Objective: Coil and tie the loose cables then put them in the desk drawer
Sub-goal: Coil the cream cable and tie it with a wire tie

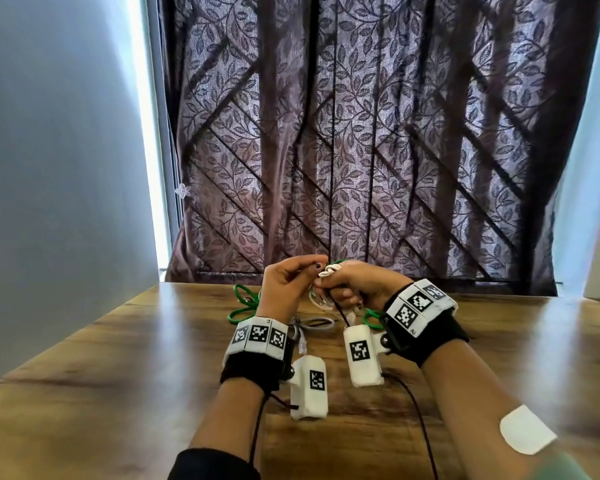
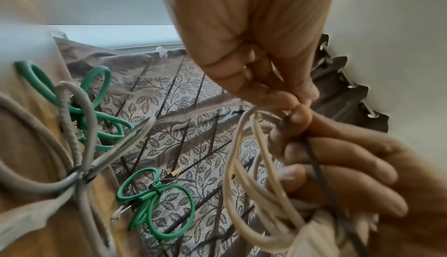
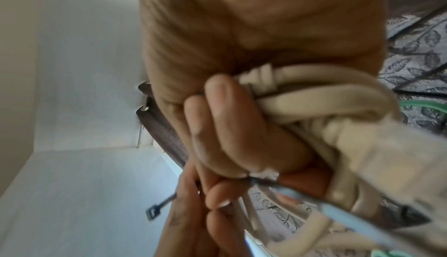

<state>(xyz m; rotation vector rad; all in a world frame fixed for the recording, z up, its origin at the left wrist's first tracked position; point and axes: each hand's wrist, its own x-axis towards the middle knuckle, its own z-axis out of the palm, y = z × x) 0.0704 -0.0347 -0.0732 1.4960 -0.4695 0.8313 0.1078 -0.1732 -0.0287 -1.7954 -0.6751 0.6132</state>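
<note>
Head view. Both hands are raised above the far part of the brown wooden desk top (image 1: 118, 358), meeting at a coiled off-white cable bundle (image 1: 328, 270). The right hand (image 1: 357, 287) has its fingers wrapped round the bundle; the left hand (image 1: 286, 282) lies directly to the left of the bundle, fingertips pinched together against it. A thin black cable tie (image 1: 338, 311) hangs from the bundle toward the desk top. Two green coiled cables (image 1: 245, 299) and a grey coiled cable (image 1: 314, 323) lie on the desk top below and behind the hands. No drawer is in view.

Left wrist view. The left hand (image 2: 254, 50) pinches the tie at the top of the bundle (image 2: 244, 180). The loops hang downward from the pinch, so the bundle's long axis runs roughly vertical. The right hand (image 2: 350, 165) clasps it from the side. The grey cable (image 2: 80, 165) and a green cable (image 2: 154, 202) already carry ties at mid-length.

Right wrist view. The right hand (image 3: 241, 127) clenches the bundle (image 3: 326, 108). The tie's head end (image 3: 152, 211) projects on the left-hand side of the bundle, nearest the left hand (image 3: 193, 223).

Judgement: threading and cinching falls to the left hand, with the pull directed across the bundle's axis.
</note>
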